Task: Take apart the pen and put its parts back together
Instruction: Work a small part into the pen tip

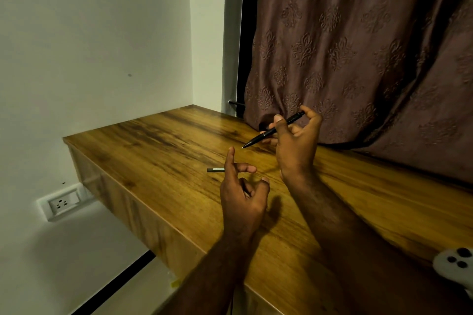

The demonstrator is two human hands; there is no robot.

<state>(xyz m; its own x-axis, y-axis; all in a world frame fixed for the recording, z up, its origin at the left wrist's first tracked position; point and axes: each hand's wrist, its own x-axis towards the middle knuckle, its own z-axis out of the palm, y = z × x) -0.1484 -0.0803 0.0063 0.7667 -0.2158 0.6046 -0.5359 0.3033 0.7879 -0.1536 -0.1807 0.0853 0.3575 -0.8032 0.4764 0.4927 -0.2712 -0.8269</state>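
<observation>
The right hand (294,146) is raised over the far edge of the wooden bench (158,140), close to the brown patterned curtain (358,46) that hangs behind it. Its fingers (277,120) are clamped on a black pen (273,130), thumb on the near side of the barrel and the other fingers curled round the top end. The pen slants down and to the left, its tip clear of the bench surface and pointing toward the left hand (243,194). The left hand hovers nearer the front edge with its fingers loosely apart and half curled, the thumb raised, and nothing can be seen in its grip. Just beyond the left thumb, a small dark piece with a pale band (215,169) lies flat on the bench, partly hidden by the hand; what it is cannot be told. At the right end of the bench, near the front edge, a white object with dark round spots (455,263) is cut off by the frame. A wall socket (62,203) sits on the white wall below the left end of the bench.
</observation>
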